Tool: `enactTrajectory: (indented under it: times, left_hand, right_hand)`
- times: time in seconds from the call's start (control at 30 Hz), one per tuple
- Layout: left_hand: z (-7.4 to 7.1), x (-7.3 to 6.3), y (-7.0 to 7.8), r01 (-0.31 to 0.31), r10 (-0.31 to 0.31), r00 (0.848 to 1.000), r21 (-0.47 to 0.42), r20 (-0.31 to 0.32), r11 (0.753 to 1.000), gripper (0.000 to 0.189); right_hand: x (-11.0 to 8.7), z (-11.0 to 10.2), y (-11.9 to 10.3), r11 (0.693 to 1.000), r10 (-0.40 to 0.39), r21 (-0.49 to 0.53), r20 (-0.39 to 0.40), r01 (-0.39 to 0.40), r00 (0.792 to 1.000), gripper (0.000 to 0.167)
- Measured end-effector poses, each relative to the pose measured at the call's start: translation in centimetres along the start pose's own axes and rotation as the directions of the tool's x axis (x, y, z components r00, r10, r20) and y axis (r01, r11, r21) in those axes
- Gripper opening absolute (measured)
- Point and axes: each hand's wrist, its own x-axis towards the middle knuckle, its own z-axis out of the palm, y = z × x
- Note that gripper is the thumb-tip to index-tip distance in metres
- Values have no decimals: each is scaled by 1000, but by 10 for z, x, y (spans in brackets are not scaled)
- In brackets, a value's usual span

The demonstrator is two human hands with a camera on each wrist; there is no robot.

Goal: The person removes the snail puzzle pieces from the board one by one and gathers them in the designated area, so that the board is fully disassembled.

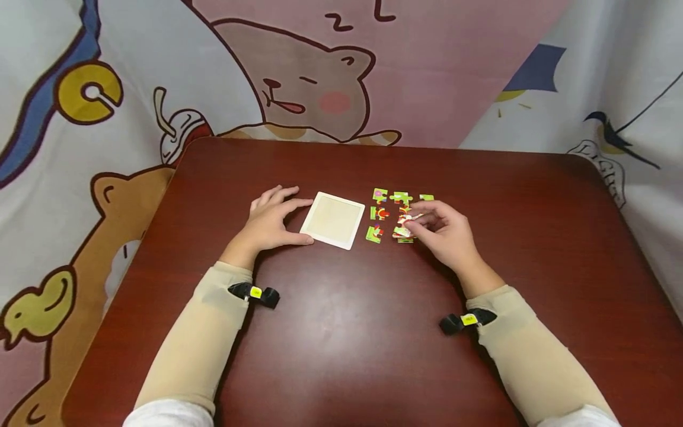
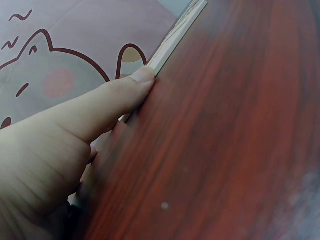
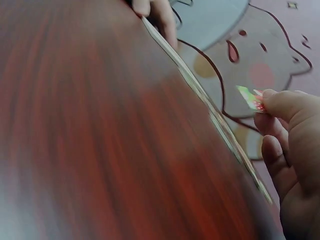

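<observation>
My right hand [image 1: 445,234] pinches a jigsaw puzzle piece [image 3: 251,100] between thumb and fingertips. In the right wrist view the piece shows green and red printing and is lifted off the table. Below and beside that hand lie several loose jigsaw pieces [image 1: 375,233], green with red and white patterns; the hand partly hides some. My left hand [image 1: 267,225] rests at the left side of a square, pale puzzle tray [image 1: 333,220]. Its thumb [image 2: 142,75] touches the tray's near-left edge, and the index finger reaches toward the far-left corner. Inside the raised border the tray is bare.
A dark red-brown wooden table [image 1: 331,332] carries everything, with its far edge against a cartoon-printed cloth [image 1: 427,77]. Black straps with small devices [image 1: 256,293] sit on both wrists over beige sleeves [image 1: 192,344].
</observation>
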Motion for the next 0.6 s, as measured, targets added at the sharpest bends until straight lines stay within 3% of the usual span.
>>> enactTrajectory:
  times: [0.27, 0.6]
  left_hand:
    - [-3, 5, 1, -9, 9, 1000, -1, 3, 1000, 91]
    - [-2, 1, -1, -3, 3, 1000, -3, 2, 1000, 91]
  right_hand:
    - [-14, -36, 8, 989, 34, -143, -28, -37, 999, 36]
    - [-17, -41, 15, 957, 35, -290, 14, -29, 999, 29]
